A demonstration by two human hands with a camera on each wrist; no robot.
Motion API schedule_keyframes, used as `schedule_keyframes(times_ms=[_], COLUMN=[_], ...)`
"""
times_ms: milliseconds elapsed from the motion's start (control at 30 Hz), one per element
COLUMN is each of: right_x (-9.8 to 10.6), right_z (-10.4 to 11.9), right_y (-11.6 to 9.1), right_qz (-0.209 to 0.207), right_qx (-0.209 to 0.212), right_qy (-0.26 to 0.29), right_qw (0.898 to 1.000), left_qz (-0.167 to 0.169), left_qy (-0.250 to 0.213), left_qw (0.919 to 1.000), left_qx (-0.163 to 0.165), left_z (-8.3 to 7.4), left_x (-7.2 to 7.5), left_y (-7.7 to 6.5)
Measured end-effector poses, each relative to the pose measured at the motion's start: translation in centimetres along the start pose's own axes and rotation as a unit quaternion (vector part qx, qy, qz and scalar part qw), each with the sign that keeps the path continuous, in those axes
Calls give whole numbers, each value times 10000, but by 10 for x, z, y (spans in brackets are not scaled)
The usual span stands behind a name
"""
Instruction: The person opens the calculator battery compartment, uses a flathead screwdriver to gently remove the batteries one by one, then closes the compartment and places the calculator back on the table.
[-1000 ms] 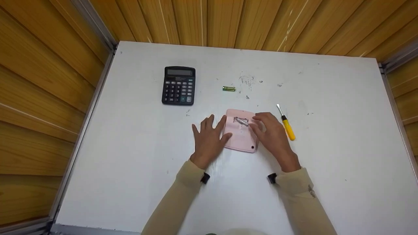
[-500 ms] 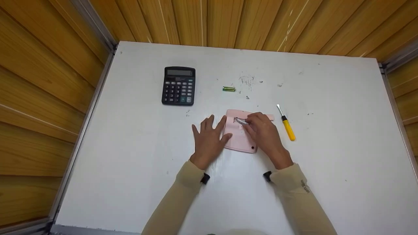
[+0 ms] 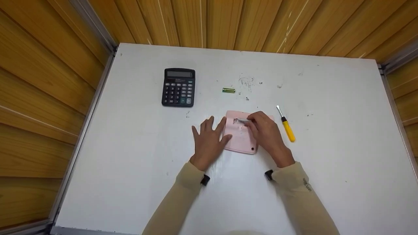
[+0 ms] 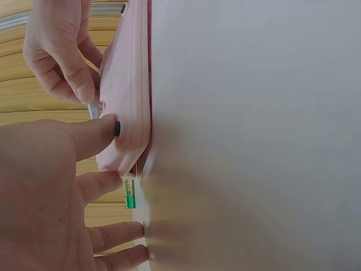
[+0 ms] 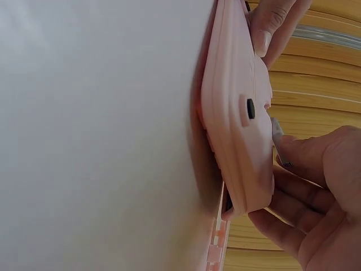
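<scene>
A pink calculator (image 3: pixel 239 141) lies back side up on the white table, its battery slot uncovered near the far end. My right hand (image 3: pixel 269 137) pinches a silver battery (image 3: pixel 242 121) between thumb and fingertips, tilted over the slot. The battery (image 5: pixel 277 132) also shows in the right wrist view, one end at the slot. My left hand (image 3: pixel 209 142) has its fingers spread at the calculator's left side. In the left wrist view its thumb presses the calculator's back (image 4: pixel 127 107) by a black rubber foot, and the index finger touches the edge.
A green battery (image 3: pixel 228 90) lies beyond the calculator. Farther left is a black calculator (image 3: pixel 178 87). A yellow-handled screwdriver (image 3: pixel 288 130) lies right of my right hand. A thin pink plastic piece (image 5: pixel 216 245) sits beside the pink calculator, partly hidden by my right hand.
The silver battery lay slanted in the slot. My right hand has moved left onto it, taken hold of its right end and turned it closer to level. The left hand has stayed put.
</scene>
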State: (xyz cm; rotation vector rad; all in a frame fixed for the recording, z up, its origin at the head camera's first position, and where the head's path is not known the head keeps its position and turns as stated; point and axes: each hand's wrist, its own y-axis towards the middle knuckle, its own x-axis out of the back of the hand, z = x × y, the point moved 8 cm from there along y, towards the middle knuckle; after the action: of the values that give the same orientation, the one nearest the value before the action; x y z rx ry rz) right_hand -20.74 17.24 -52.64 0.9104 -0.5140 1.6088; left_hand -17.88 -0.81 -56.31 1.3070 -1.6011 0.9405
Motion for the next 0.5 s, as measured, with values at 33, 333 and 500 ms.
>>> schedule_keyframes(times_ms=[33,333,500], right_x=[1,13,17], right_z=[-2,-23,-30], right_y=[1,27,45], right_qz=[19,47,-15], right_qx=[-51,-533,-494], right_qy=[49,270,290], right_qw=[10000,9982,9984], left_qz=[19,25,11], left_qy=[7,-106,-109], left_qw=[10000,9999,9999], left_qx=[8,15,-8], left_z=[0,1,1], left_x=[0,-1,-1], left_y=[0,0,0])
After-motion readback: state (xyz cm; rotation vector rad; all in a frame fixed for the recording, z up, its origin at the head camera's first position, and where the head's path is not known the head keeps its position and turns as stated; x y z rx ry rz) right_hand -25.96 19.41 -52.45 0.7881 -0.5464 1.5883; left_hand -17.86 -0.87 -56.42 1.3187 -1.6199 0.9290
